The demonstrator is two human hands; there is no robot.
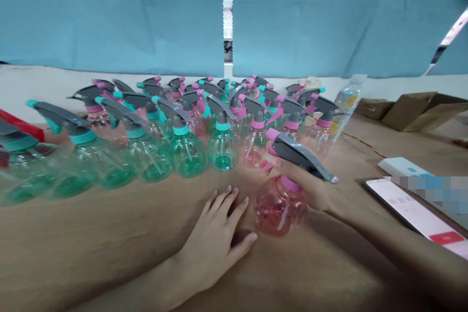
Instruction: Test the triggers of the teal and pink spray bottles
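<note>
A pink spray bottle [280, 209] with a grey and pink trigger head stands near the front of the row, its nozzle pointing left. My right hand [305, 180] is closed around the neck and trigger, partly hidden behind the head. My left hand [219, 236] lies flat on the table just left of this bottle, fingers spread, holding nothing. Beyond the hands stand several more spray bottles, such as a green spray bottle [189, 156] and another green spray bottle [222, 148]. A clear pink spray bottle [253, 148] stands right behind the held one.
On the right lie a phone [405, 207] with a lit screen and a white box [405, 165]. A tilted clear drink bottle [347, 100] and an open cardboard box [420, 109] are at the back right. Something red [22, 126] sits at far left. A blue curtain [109, 14] hangs behind.
</note>
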